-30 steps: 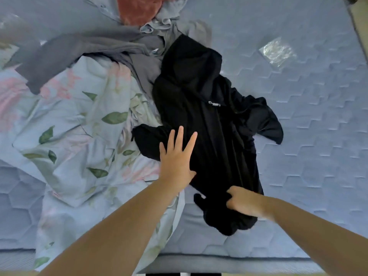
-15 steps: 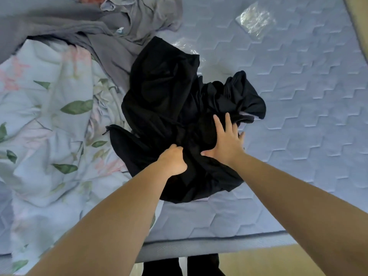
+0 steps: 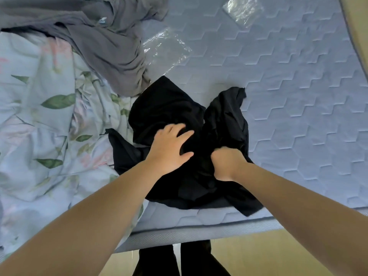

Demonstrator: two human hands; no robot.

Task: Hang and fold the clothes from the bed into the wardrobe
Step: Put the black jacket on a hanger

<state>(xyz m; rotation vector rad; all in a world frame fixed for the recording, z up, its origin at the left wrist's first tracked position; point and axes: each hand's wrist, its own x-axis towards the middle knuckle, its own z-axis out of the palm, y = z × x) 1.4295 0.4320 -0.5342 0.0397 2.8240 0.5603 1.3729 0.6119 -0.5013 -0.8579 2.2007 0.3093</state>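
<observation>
A black hooded garment (image 3: 223, 120) lies bunched near the front edge of the blue quilted mattress (image 3: 298, 96). My left hand (image 3: 169, 150) rests on its middle with the fingers spread and slightly bent, pressing the cloth. Just to the right, my right hand (image 3: 227, 164) is a fist that grips a fold of the same black cloth. A grey garment (image 3: 111, 46) lies crumpled at the upper left, apart from both hands.
A floral duvet (image 3: 45, 124) covers the left side of the bed. Two clear plastic bags lie on the mattress, one (image 3: 165, 48) beside the grey garment, one (image 3: 243, 10) near the top. The bed's front edge (image 3: 199, 234) runs below my arms, with wooden floor beyond.
The black garment has been gathered closer to the bed's front edge. My right hand went from flat on the cloth to a fist gripping it; my left hand opened and spread over it.
</observation>
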